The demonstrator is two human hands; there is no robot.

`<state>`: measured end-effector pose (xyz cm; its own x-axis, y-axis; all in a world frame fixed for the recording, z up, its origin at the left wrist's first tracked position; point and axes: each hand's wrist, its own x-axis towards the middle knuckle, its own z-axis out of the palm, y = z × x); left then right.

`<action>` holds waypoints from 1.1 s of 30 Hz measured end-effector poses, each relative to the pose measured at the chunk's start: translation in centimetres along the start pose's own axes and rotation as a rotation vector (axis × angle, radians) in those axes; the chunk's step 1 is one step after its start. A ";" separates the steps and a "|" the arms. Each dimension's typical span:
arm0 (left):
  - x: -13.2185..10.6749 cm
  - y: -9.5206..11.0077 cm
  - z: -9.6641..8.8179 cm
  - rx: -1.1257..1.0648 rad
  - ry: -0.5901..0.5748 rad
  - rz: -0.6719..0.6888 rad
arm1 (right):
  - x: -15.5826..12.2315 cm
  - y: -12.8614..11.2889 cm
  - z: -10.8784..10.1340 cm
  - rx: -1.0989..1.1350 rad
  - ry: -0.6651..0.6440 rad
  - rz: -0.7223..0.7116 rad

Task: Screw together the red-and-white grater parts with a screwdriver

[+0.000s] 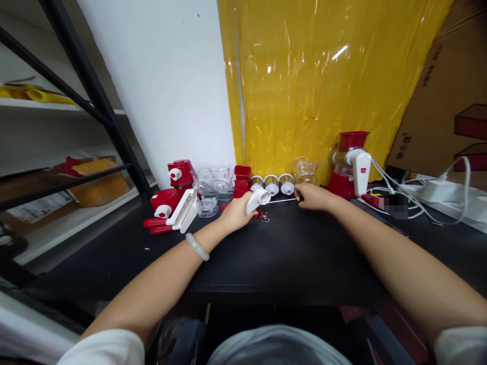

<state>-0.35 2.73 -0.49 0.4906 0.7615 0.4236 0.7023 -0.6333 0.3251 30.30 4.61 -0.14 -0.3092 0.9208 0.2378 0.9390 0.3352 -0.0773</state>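
Head view, both hands out over the black surface (266, 268). I see the left hand (236, 213) grasping a white plastic part (258, 199), held just above the surface near the middle, its round end turned up and to the right. The right hand (315, 196) is closed around the handle of a screwdriver (282, 201); its thin shaft points left, the end just beside the white part. I can't tell whether they touch.

Small red and metal pieces (262, 217) lie just beside the left hand. Behind, three metal drums (271, 183) stand in a row, a red hopper (241, 177) to their left. Farther left I note clear plastic parts (207, 205), red housings (164, 202) and white arms with red grips (184, 212). To the right, a red-and-white machine (341, 183) stands upright near white cables (416, 195).
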 end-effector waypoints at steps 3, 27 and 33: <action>0.2 -0.5 0.4 -0.033 0.001 0.029 | 0.0 0.0 0.0 -0.009 -0.002 0.003; 0.5 -2.2 -0.7 -0.210 0.144 -0.016 | -1.0 -2.1 -2.2 -0.046 0.322 -0.144; 0.4 -1.8 -1.1 -0.210 0.141 -0.015 | -1.2 -2.5 -2.3 -0.088 0.349 -0.149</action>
<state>-1.99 4.00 0.04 0.3941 0.7532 0.5266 0.5792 -0.6485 0.4940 28.68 2.23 2.04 -0.3880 0.7349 0.5562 0.9015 0.4282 0.0630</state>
